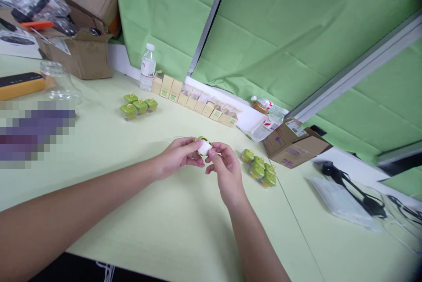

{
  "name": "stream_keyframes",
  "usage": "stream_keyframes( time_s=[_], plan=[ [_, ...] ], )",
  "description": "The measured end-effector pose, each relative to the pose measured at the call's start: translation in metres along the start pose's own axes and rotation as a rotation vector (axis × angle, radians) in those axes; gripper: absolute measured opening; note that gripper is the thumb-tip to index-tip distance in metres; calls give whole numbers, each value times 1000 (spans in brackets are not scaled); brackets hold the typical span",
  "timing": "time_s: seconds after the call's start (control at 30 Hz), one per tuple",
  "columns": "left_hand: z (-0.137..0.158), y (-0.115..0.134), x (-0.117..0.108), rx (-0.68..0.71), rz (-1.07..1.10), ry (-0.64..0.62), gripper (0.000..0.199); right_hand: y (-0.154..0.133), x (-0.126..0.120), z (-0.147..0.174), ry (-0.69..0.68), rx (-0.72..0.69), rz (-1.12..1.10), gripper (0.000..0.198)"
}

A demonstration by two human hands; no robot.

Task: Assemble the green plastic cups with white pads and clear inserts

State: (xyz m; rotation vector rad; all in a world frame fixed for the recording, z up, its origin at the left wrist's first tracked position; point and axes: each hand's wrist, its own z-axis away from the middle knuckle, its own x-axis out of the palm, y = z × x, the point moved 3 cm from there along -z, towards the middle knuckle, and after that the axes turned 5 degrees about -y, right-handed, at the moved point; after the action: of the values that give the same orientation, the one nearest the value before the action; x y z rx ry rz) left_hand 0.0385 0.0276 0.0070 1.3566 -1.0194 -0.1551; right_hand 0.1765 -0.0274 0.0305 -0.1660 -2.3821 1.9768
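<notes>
Over the middle of the table, my left hand [178, 155] and my right hand [227, 173] meet around a small green lid with a white piece inside it [205, 147]. The left thumb presses on the white piece from one side, and the right thumb and fingers pinch its other edge. A clear plastic edge shows faintly behind my left hand; its shape is mostly hidden. To the right of my right hand stands a group of small clear tubs with green lids [256, 170]. Another group of green-lidded tubs [140, 107] sits farther back on the left.
Along the back runs a row of small cardboard boxes [194, 100], beside an upright water bottle [148, 67]. More bottles [267, 128] lie near a carton [290, 143] at right. A glass jar [59, 82] and an open box [87, 55] stand left. Cables [359, 194] lie far right.
</notes>
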Motion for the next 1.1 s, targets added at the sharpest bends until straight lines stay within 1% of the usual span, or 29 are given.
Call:
stream_keyframes(
  time_s=[0.2,0.33,0.47,0.63,0.77,0.9,0.97,1.1],
  plan=[
    [3,1,3,8,-30,10,33,3,1,0,6,14,23,35],
    [4,1,5,26,-44,3,32,4,2,1,-24,18,-4,41],
    [4,1,5,25,-59,9,32,4,3,2,-68,17,-29,38],
    [4,1,8,2,-28,-48,35,5,4,1,-113,61,-97,34],
    [3,2,9,3,1,-77,35,3,3,1,-144,80,-131,35],
    [3,2,9,3,-24,-66,35,3,4,2,-142,83,-139,35],
    [3,1,9,-4,-59,-51,35,5,5,2,-117,83,-130,36],
    [4,-2,10,15,-127,-26,34,5,7,2,-78,60,-45,35]
  ],
)
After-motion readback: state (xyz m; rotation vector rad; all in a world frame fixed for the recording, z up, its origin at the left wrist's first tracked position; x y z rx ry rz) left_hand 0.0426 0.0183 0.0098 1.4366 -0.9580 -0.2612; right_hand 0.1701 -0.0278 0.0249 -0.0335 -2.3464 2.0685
